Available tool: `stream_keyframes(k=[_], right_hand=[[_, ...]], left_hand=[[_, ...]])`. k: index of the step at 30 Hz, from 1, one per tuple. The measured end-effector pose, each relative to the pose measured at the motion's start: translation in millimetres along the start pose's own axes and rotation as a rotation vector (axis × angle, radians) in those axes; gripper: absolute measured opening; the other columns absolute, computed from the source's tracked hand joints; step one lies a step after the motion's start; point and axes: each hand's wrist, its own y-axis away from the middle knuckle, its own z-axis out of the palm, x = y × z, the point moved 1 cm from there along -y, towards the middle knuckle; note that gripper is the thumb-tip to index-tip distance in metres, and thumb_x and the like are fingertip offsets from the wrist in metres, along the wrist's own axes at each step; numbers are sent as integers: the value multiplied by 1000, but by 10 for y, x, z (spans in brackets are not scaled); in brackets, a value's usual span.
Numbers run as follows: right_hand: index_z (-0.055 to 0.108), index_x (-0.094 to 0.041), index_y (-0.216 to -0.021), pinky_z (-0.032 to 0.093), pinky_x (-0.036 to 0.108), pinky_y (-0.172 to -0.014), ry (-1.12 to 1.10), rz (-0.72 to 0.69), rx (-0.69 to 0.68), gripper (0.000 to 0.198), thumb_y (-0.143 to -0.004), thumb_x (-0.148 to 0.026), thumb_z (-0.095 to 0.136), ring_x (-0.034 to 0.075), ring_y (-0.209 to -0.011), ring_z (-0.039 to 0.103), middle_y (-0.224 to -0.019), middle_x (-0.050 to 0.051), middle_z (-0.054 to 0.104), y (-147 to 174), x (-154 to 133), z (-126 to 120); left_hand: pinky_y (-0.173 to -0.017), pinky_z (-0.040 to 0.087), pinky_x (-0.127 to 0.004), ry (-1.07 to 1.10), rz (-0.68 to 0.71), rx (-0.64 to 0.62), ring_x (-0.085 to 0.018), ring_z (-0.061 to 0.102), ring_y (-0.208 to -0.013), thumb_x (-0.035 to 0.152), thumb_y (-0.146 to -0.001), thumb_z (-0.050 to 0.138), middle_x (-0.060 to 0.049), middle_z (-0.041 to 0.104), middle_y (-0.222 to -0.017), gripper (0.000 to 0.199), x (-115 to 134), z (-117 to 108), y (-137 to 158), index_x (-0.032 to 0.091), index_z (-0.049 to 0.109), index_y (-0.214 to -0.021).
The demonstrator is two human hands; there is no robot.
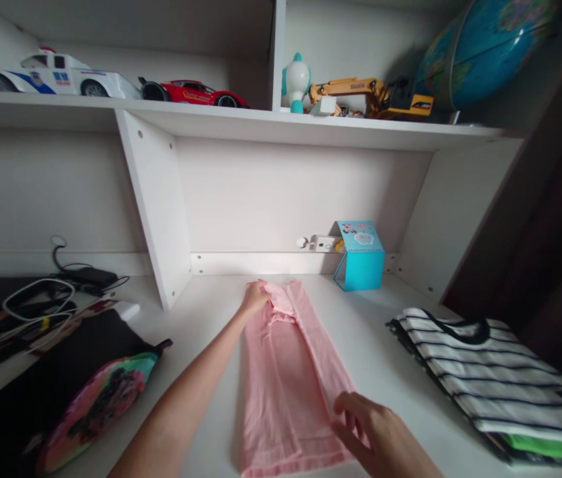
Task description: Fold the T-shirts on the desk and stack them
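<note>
A pink shirt point(297, 372) lies on the white desktop, its sides folded inward into a long strip. At its far end, near the collar, my left hand point(257, 297) has its fingers closed on the cloth; the fingertips are partly hidden. By the near right edge of the shirt is my right hand point(368, 428), with thumb and fingers apart and slightly curled. Its fingertips are over or against the pink cloth; whether they touch it I cannot tell.
Folded clothes with a striped shirt point(485, 372) on top lie to the right. A blue desk calendar point(361, 265) stands at the back. On the left are a black cloth item point(76, 358) and white cables point(36, 309). Toy cars point(194, 93) and a globe point(485, 56) sit on the shelf point(231, 119).
</note>
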Motion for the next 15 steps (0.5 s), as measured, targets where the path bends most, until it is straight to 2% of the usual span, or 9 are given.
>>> stream_keyframes(k=[2,4,5,7,10,12,15], right_hand=[[59,-23,-102,50,25,-71,23,-96,3,25,-85,-32,43,18,-86,63,-102,8,64,24,100,28],[47,-21,-127,47,33,-87,116,-221,38,48,-82,-38,50,25,-113,50,-128,12,50,56,294,144],[38,-21,-134,45,36,-90,172,-291,36,59,-81,-42,52,28,-119,44,-133,13,44,75,405,230],[22,-22,-140,47,39,-88,276,-392,11,71,-81,-48,52,30,-119,41,-134,12,40,122,602,424],[8,-25,-140,49,37,-84,386,-415,47,70,-86,-45,46,28,-116,43,-134,9,37,199,736,635],[6,-26,-140,50,36,-83,404,-410,86,70,-86,-44,46,27,-115,44,-133,8,37,249,718,682],[7,-28,-140,52,33,-79,375,-413,101,72,-84,-47,48,26,-111,48,-130,7,41,313,640,655]], left_hand=[[-95,38,-35,-55,-14,-2,-26,52,-110,9,-68,59,-13,58,-116,41,-60,-26,102,11,60,-109],[-102,30,-38,-116,14,14,-29,39,-123,13,-71,58,-16,44,-131,46,-57,-35,218,11,55,-117],[-105,25,-39,-158,57,24,-29,30,-128,17,-74,57,-17,35,-138,50,-21,-28,266,11,50,-123],[-107,17,-39,-247,189,28,-28,14,-134,27,-82,50,-14,18,-146,53,106,13,328,14,39,-132],[-107,14,-45,-321,312,5,-26,1,-136,36,-87,39,-7,9,-149,54,304,148,341,23,27,-139],[-105,14,-52,-335,277,-36,-27,-1,-136,39,-87,38,-5,9,-149,55,354,266,316,28,24,-139],[-101,12,-59,-351,180,-221,-31,8,-135,46,-84,41,-7,21,-146,55,321,412,252,30,31,-136]])
